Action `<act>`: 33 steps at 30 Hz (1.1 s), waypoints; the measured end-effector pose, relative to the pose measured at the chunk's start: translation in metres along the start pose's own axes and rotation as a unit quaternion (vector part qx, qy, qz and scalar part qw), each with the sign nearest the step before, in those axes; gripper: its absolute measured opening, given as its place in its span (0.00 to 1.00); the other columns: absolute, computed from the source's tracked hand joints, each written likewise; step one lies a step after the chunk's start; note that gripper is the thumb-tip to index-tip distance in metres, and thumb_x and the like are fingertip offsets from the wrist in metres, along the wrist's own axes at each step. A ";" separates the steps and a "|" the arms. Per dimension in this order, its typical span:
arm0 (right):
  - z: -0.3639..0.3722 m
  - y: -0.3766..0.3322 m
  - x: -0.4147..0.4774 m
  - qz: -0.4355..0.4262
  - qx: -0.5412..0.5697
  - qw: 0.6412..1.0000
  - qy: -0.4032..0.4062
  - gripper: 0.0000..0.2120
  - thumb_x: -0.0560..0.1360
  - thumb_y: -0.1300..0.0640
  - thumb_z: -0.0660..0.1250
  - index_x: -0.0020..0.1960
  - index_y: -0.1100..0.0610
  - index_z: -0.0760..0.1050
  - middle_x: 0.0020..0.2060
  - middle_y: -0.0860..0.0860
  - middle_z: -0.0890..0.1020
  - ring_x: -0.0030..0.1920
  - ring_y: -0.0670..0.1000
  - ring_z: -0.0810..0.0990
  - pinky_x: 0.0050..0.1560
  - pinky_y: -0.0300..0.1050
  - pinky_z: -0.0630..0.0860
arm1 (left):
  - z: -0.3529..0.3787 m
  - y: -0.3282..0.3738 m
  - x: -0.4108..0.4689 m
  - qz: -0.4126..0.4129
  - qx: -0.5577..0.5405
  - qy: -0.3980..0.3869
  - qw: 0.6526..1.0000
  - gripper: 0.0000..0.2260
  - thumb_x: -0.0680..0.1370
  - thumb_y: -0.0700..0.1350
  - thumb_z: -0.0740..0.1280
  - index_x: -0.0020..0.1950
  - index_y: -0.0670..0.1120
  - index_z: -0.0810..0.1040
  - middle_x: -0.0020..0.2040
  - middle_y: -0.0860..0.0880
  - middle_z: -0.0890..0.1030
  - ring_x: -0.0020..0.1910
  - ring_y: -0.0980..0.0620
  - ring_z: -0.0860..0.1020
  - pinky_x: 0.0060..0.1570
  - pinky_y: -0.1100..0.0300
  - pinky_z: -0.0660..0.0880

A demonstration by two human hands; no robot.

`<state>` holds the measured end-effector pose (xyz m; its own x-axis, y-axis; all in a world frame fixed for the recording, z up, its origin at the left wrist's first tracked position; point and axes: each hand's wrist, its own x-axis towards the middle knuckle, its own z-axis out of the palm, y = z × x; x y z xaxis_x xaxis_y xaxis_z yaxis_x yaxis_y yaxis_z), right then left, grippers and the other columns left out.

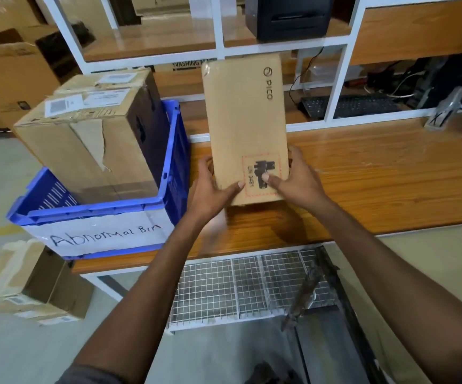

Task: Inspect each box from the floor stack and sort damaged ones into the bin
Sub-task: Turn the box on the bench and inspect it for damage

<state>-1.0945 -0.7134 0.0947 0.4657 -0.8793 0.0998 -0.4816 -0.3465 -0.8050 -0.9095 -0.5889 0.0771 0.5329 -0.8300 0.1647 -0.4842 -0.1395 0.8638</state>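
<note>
Box: slim brown carton [245,115], held over the wooden table [376,173], just right of the bin.
Axis: long side runs away from the person; "PICO" print at the far end, red-dashed stamp at the near end.
Grip: left hand [210,189] and right hand [297,181] clasp the near end, thumbs on the top face, fingers wrapped round the side edges.
Bin: blue crate [99,214] labelled "Abnormal Bin" at the table's left end, holding a larger box [85,151] with torn tape.
Room: white shelving behind the table, with a keyboard [348,106]; more boxes [38,284] on the grey floor to the left.
</note>
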 end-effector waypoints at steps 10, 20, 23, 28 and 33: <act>-0.010 -0.019 0.012 -0.013 -0.018 0.998 0.061 0.37 0.74 0.43 0.78 0.76 0.48 0.65 0.63 0.46 0.83 0.61 0.51 0.82 0.58 0.50 0.78 | -0.001 0.028 0.009 0.025 -0.004 0.040 0.999 0.39 0.74 0.55 0.80 0.79 0.51 0.64 0.70 0.55 0.78 0.61 0.61 0.76 0.56 0.64 0.79; -0.015 -0.015 0.010 0.009 0.059 0.998 0.021 0.42 0.70 0.53 0.83 0.78 0.46 0.65 0.64 0.46 0.82 0.60 0.47 0.78 0.64 0.56 0.80 | -0.004 0.025 0.011 0.045 0.010 0.007 0.999 0.39 0.75 0.56 0.78 0.81 0.55 0.61 0.70 0.57 0.78 0.63 0.58 0.77 0.50 0.69 0.76; -0.019 -0.014 0.011 0.004 0.068 0.998 -0.002 0.42 0.71 0.51 0.83 0.78 0.47 0.64 0.68 0.48 0.81 0.63 0.47 0.77 0.66 0.56 0.79 | -0.006 0.025 0.013 0.053 0.004 0.008 0.999 0.41 0.75 0.58 0.79 0.81 0.56 0.60 0.70 0.57 0.77 0.64 0.58 0.77 0.54 0.64 0.79; -0.023 -0.010 -0.001 -0.025 0.102 0.993 -0.060 0.46 0.70 0.53 0.83 0.81 0.45 0.62 0.66 0.38 0.77 0.67 0.41 0.72 0.69 0.49 0.74 | -0.010 0.013 0.005 0.070 -0.003 -0.030 0.997 0.51 0.70 0.59 0.82 0.84 0.58 0.54 0.68 0.68 0.74 0.64 0.67 0.75 0.60 0.61 0.78; -0.035 -0.036 -0.009 -0.084 0.085 0.993 -0.001 0.41 0.74 0.42 0.77 0.82 0.44 0.62 0.61 0.34 0.76 0.57 0.34 0.75 0.60 0.44 0.76 | -0.011 0.029 -0.001 0.098 0.035 0.063 0.993 0.37 0.75 0.61 0.77 0.81 0.56 0.67 0.66 0.62 0.78 0.59 0.71 0.76 0.60 0.66 0.77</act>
<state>-1.1069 -0.7042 0.1432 0.5312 -0.8125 0.2401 -0.2652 -0.4287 -0.8637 -0.9160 -0.5863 0.1074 0.5033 -0.7720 0.3881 -0.6324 -0.0230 0.7743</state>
